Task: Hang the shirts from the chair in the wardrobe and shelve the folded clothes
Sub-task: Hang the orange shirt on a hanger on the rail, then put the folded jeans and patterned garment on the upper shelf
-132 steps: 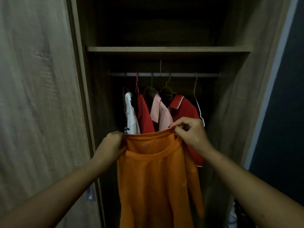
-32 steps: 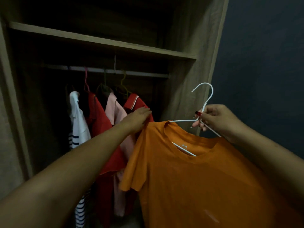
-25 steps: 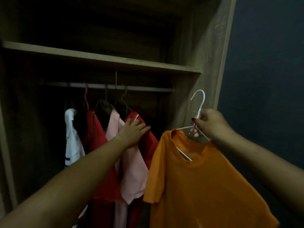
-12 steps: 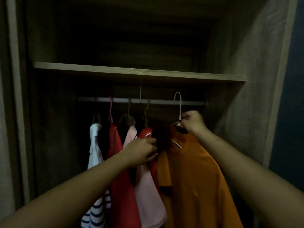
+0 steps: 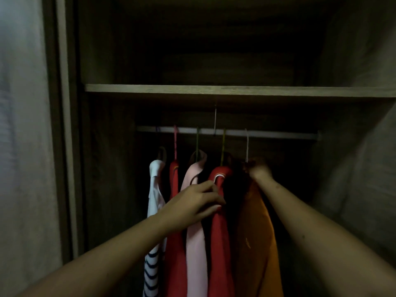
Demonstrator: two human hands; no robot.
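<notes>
The orange shirt (image 5: pixel 257 243) hangs on a white hanger (image 5: pixel 247 144) whose hook sits over the wardrobe rail (image 5: pixel 278 135). My right hand (image 5: pixel 258 169) grips the hanger at its neck, just under the hook. My left hand (image 5: pixel 197 202) rests with curled fingers on the red shirt (image 5: pixel 220 243) next to the orange one, at its shoulder. Further left on the rail hang a pink shirt (image 5: pixel 196 254), another red shirt (image 5: pixel 174 254) and a white striped shirt (image 5: pixel 154 189).
A wooden shelf (image 5: pixel 235 91) runs across just above the rail, dark above it. The wardrobe's left frame (image 5: pixel 66 146) and right inner wall (image 5: pixel 353 168) close in the hanging space. Rail length to the right of the orange shirt is bare.
My right hand lifted the white hanger with the orange shirt and its hook now sits on the rail. My left hand stays against the red shirt, holding the hung clothes to the left.
</notes>
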